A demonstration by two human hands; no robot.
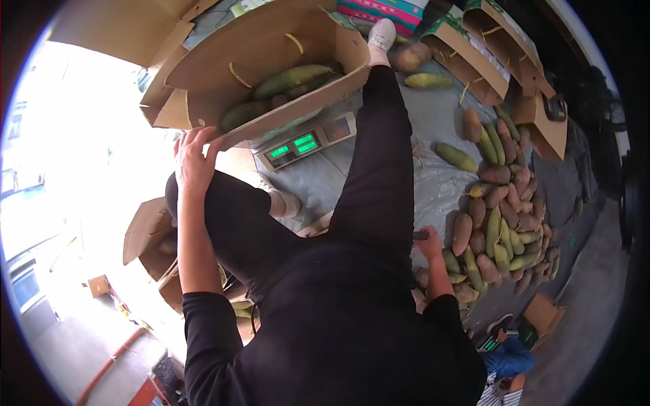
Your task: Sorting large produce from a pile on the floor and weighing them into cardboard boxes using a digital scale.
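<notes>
Grey plastic sheeting (440,196) covers much of the floor, and strong daylight washes out the left side. At the top, a large open brown cardboard box with yellow rope handles (257,47) holds several long green root vegetables (291,80). Just below its near wall shows a pale weighing scale with a green-lit display (325,134); whether the box rests on it is hidden.

The person's left hand (195,162) grips the box's near left corner, fingers bent at the cardboard edge. The right hand (431,247), low beside the right thigh, is closed around a short dark object (420,235), too small to identify.

One black-trousered leg (376,149) stretches between the scale and the heap, covering part of the sheeting; its white shoe (382,34) sits beside the box's right corner. Right of this leg lies a broad heap of green and reddish-brown root vegetables (501,247), with a single green root (456,157) apart from it.

Upper right, open brown cardboard cartons (467,57) stand near a pink-and-teal box (382,10). Another open brown carton (143,230) sits left of the bent knee. At lower right, another person's blue-clothed leg (508,358) shows near a small open cardboard box (542,314).
</notes>
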